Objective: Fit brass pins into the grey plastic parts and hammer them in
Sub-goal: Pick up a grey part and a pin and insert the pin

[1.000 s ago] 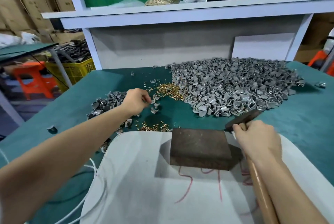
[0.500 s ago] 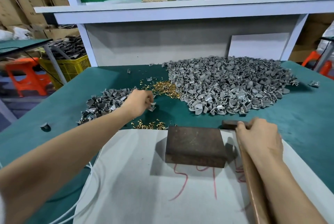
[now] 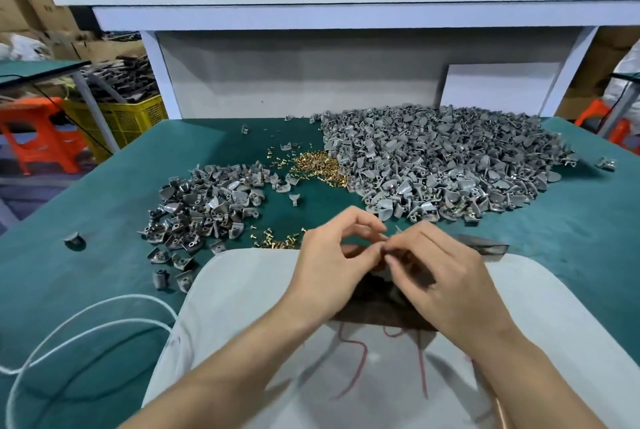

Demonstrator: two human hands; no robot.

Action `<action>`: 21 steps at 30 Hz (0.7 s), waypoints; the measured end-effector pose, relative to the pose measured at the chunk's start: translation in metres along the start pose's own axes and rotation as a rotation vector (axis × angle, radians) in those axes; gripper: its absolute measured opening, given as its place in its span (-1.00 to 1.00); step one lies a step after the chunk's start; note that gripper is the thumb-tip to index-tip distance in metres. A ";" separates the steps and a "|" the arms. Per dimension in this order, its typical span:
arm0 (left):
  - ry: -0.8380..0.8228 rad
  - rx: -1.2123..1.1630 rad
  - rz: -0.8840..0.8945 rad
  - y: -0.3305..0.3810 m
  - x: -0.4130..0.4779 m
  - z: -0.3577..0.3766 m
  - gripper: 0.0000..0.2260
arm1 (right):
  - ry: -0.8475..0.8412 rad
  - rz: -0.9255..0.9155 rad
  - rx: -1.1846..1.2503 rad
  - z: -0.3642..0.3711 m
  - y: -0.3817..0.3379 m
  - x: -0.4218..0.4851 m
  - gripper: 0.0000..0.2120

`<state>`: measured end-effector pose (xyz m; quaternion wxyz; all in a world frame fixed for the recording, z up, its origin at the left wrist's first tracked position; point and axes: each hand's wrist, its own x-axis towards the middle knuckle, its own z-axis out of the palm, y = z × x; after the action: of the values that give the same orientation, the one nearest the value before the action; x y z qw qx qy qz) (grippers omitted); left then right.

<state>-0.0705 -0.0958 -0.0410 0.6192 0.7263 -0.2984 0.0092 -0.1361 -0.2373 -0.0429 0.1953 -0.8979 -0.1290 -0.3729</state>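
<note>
Our left hand [image 3: 332, 255] and right hand [image 3: 440, 276] meet fingertip to fingertip just above the dark block [image 3: 377, 307]. Both pinch a small piece [image 3: 397, 230] of which only a pale sliver shows, too blurred for us to tell part from pin. We judge this to be the fitting step, with the hammering yet to come. The hammer [image 3: 483, 244] lies just right of the hands, gripped by neither. The block sits on a white pad [image 3: 242, 324] at the near edge of the bench [image 3: 86, 186]. Loose brass pins [image 3: 277, 241] lie just beyond the pad, with more in a heap [image 3: 317, 165] farther off. To the left, a modest pile of darker grey parts [image 3: 207, 207] looks finished to us. The much bigger grey pile [image 3: 433, 165] at the far right looks untouched, so we reckon most of the work remains.
</note>
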 end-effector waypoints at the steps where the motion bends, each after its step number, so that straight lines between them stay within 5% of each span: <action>1: -0.011 0.001 0.009 -0.001 -0.001 -0.002 -0.74 | -0.007 -0.008 0.014 0.002 -0.001 0.000 -0.92; 21: -0.004 -0.168 -0.101 -0.005 -0.004 -0.006 -0.76 | 0.041 0.120 0.083 0.011 -0.007 0.003 -0.89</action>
<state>-0.0693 -0.0887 -0.0456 0.6770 0.6859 -0.2622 -0.0484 -0.1298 -0.2261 -0.0467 0.2571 -0.8873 -0.0865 -0.3730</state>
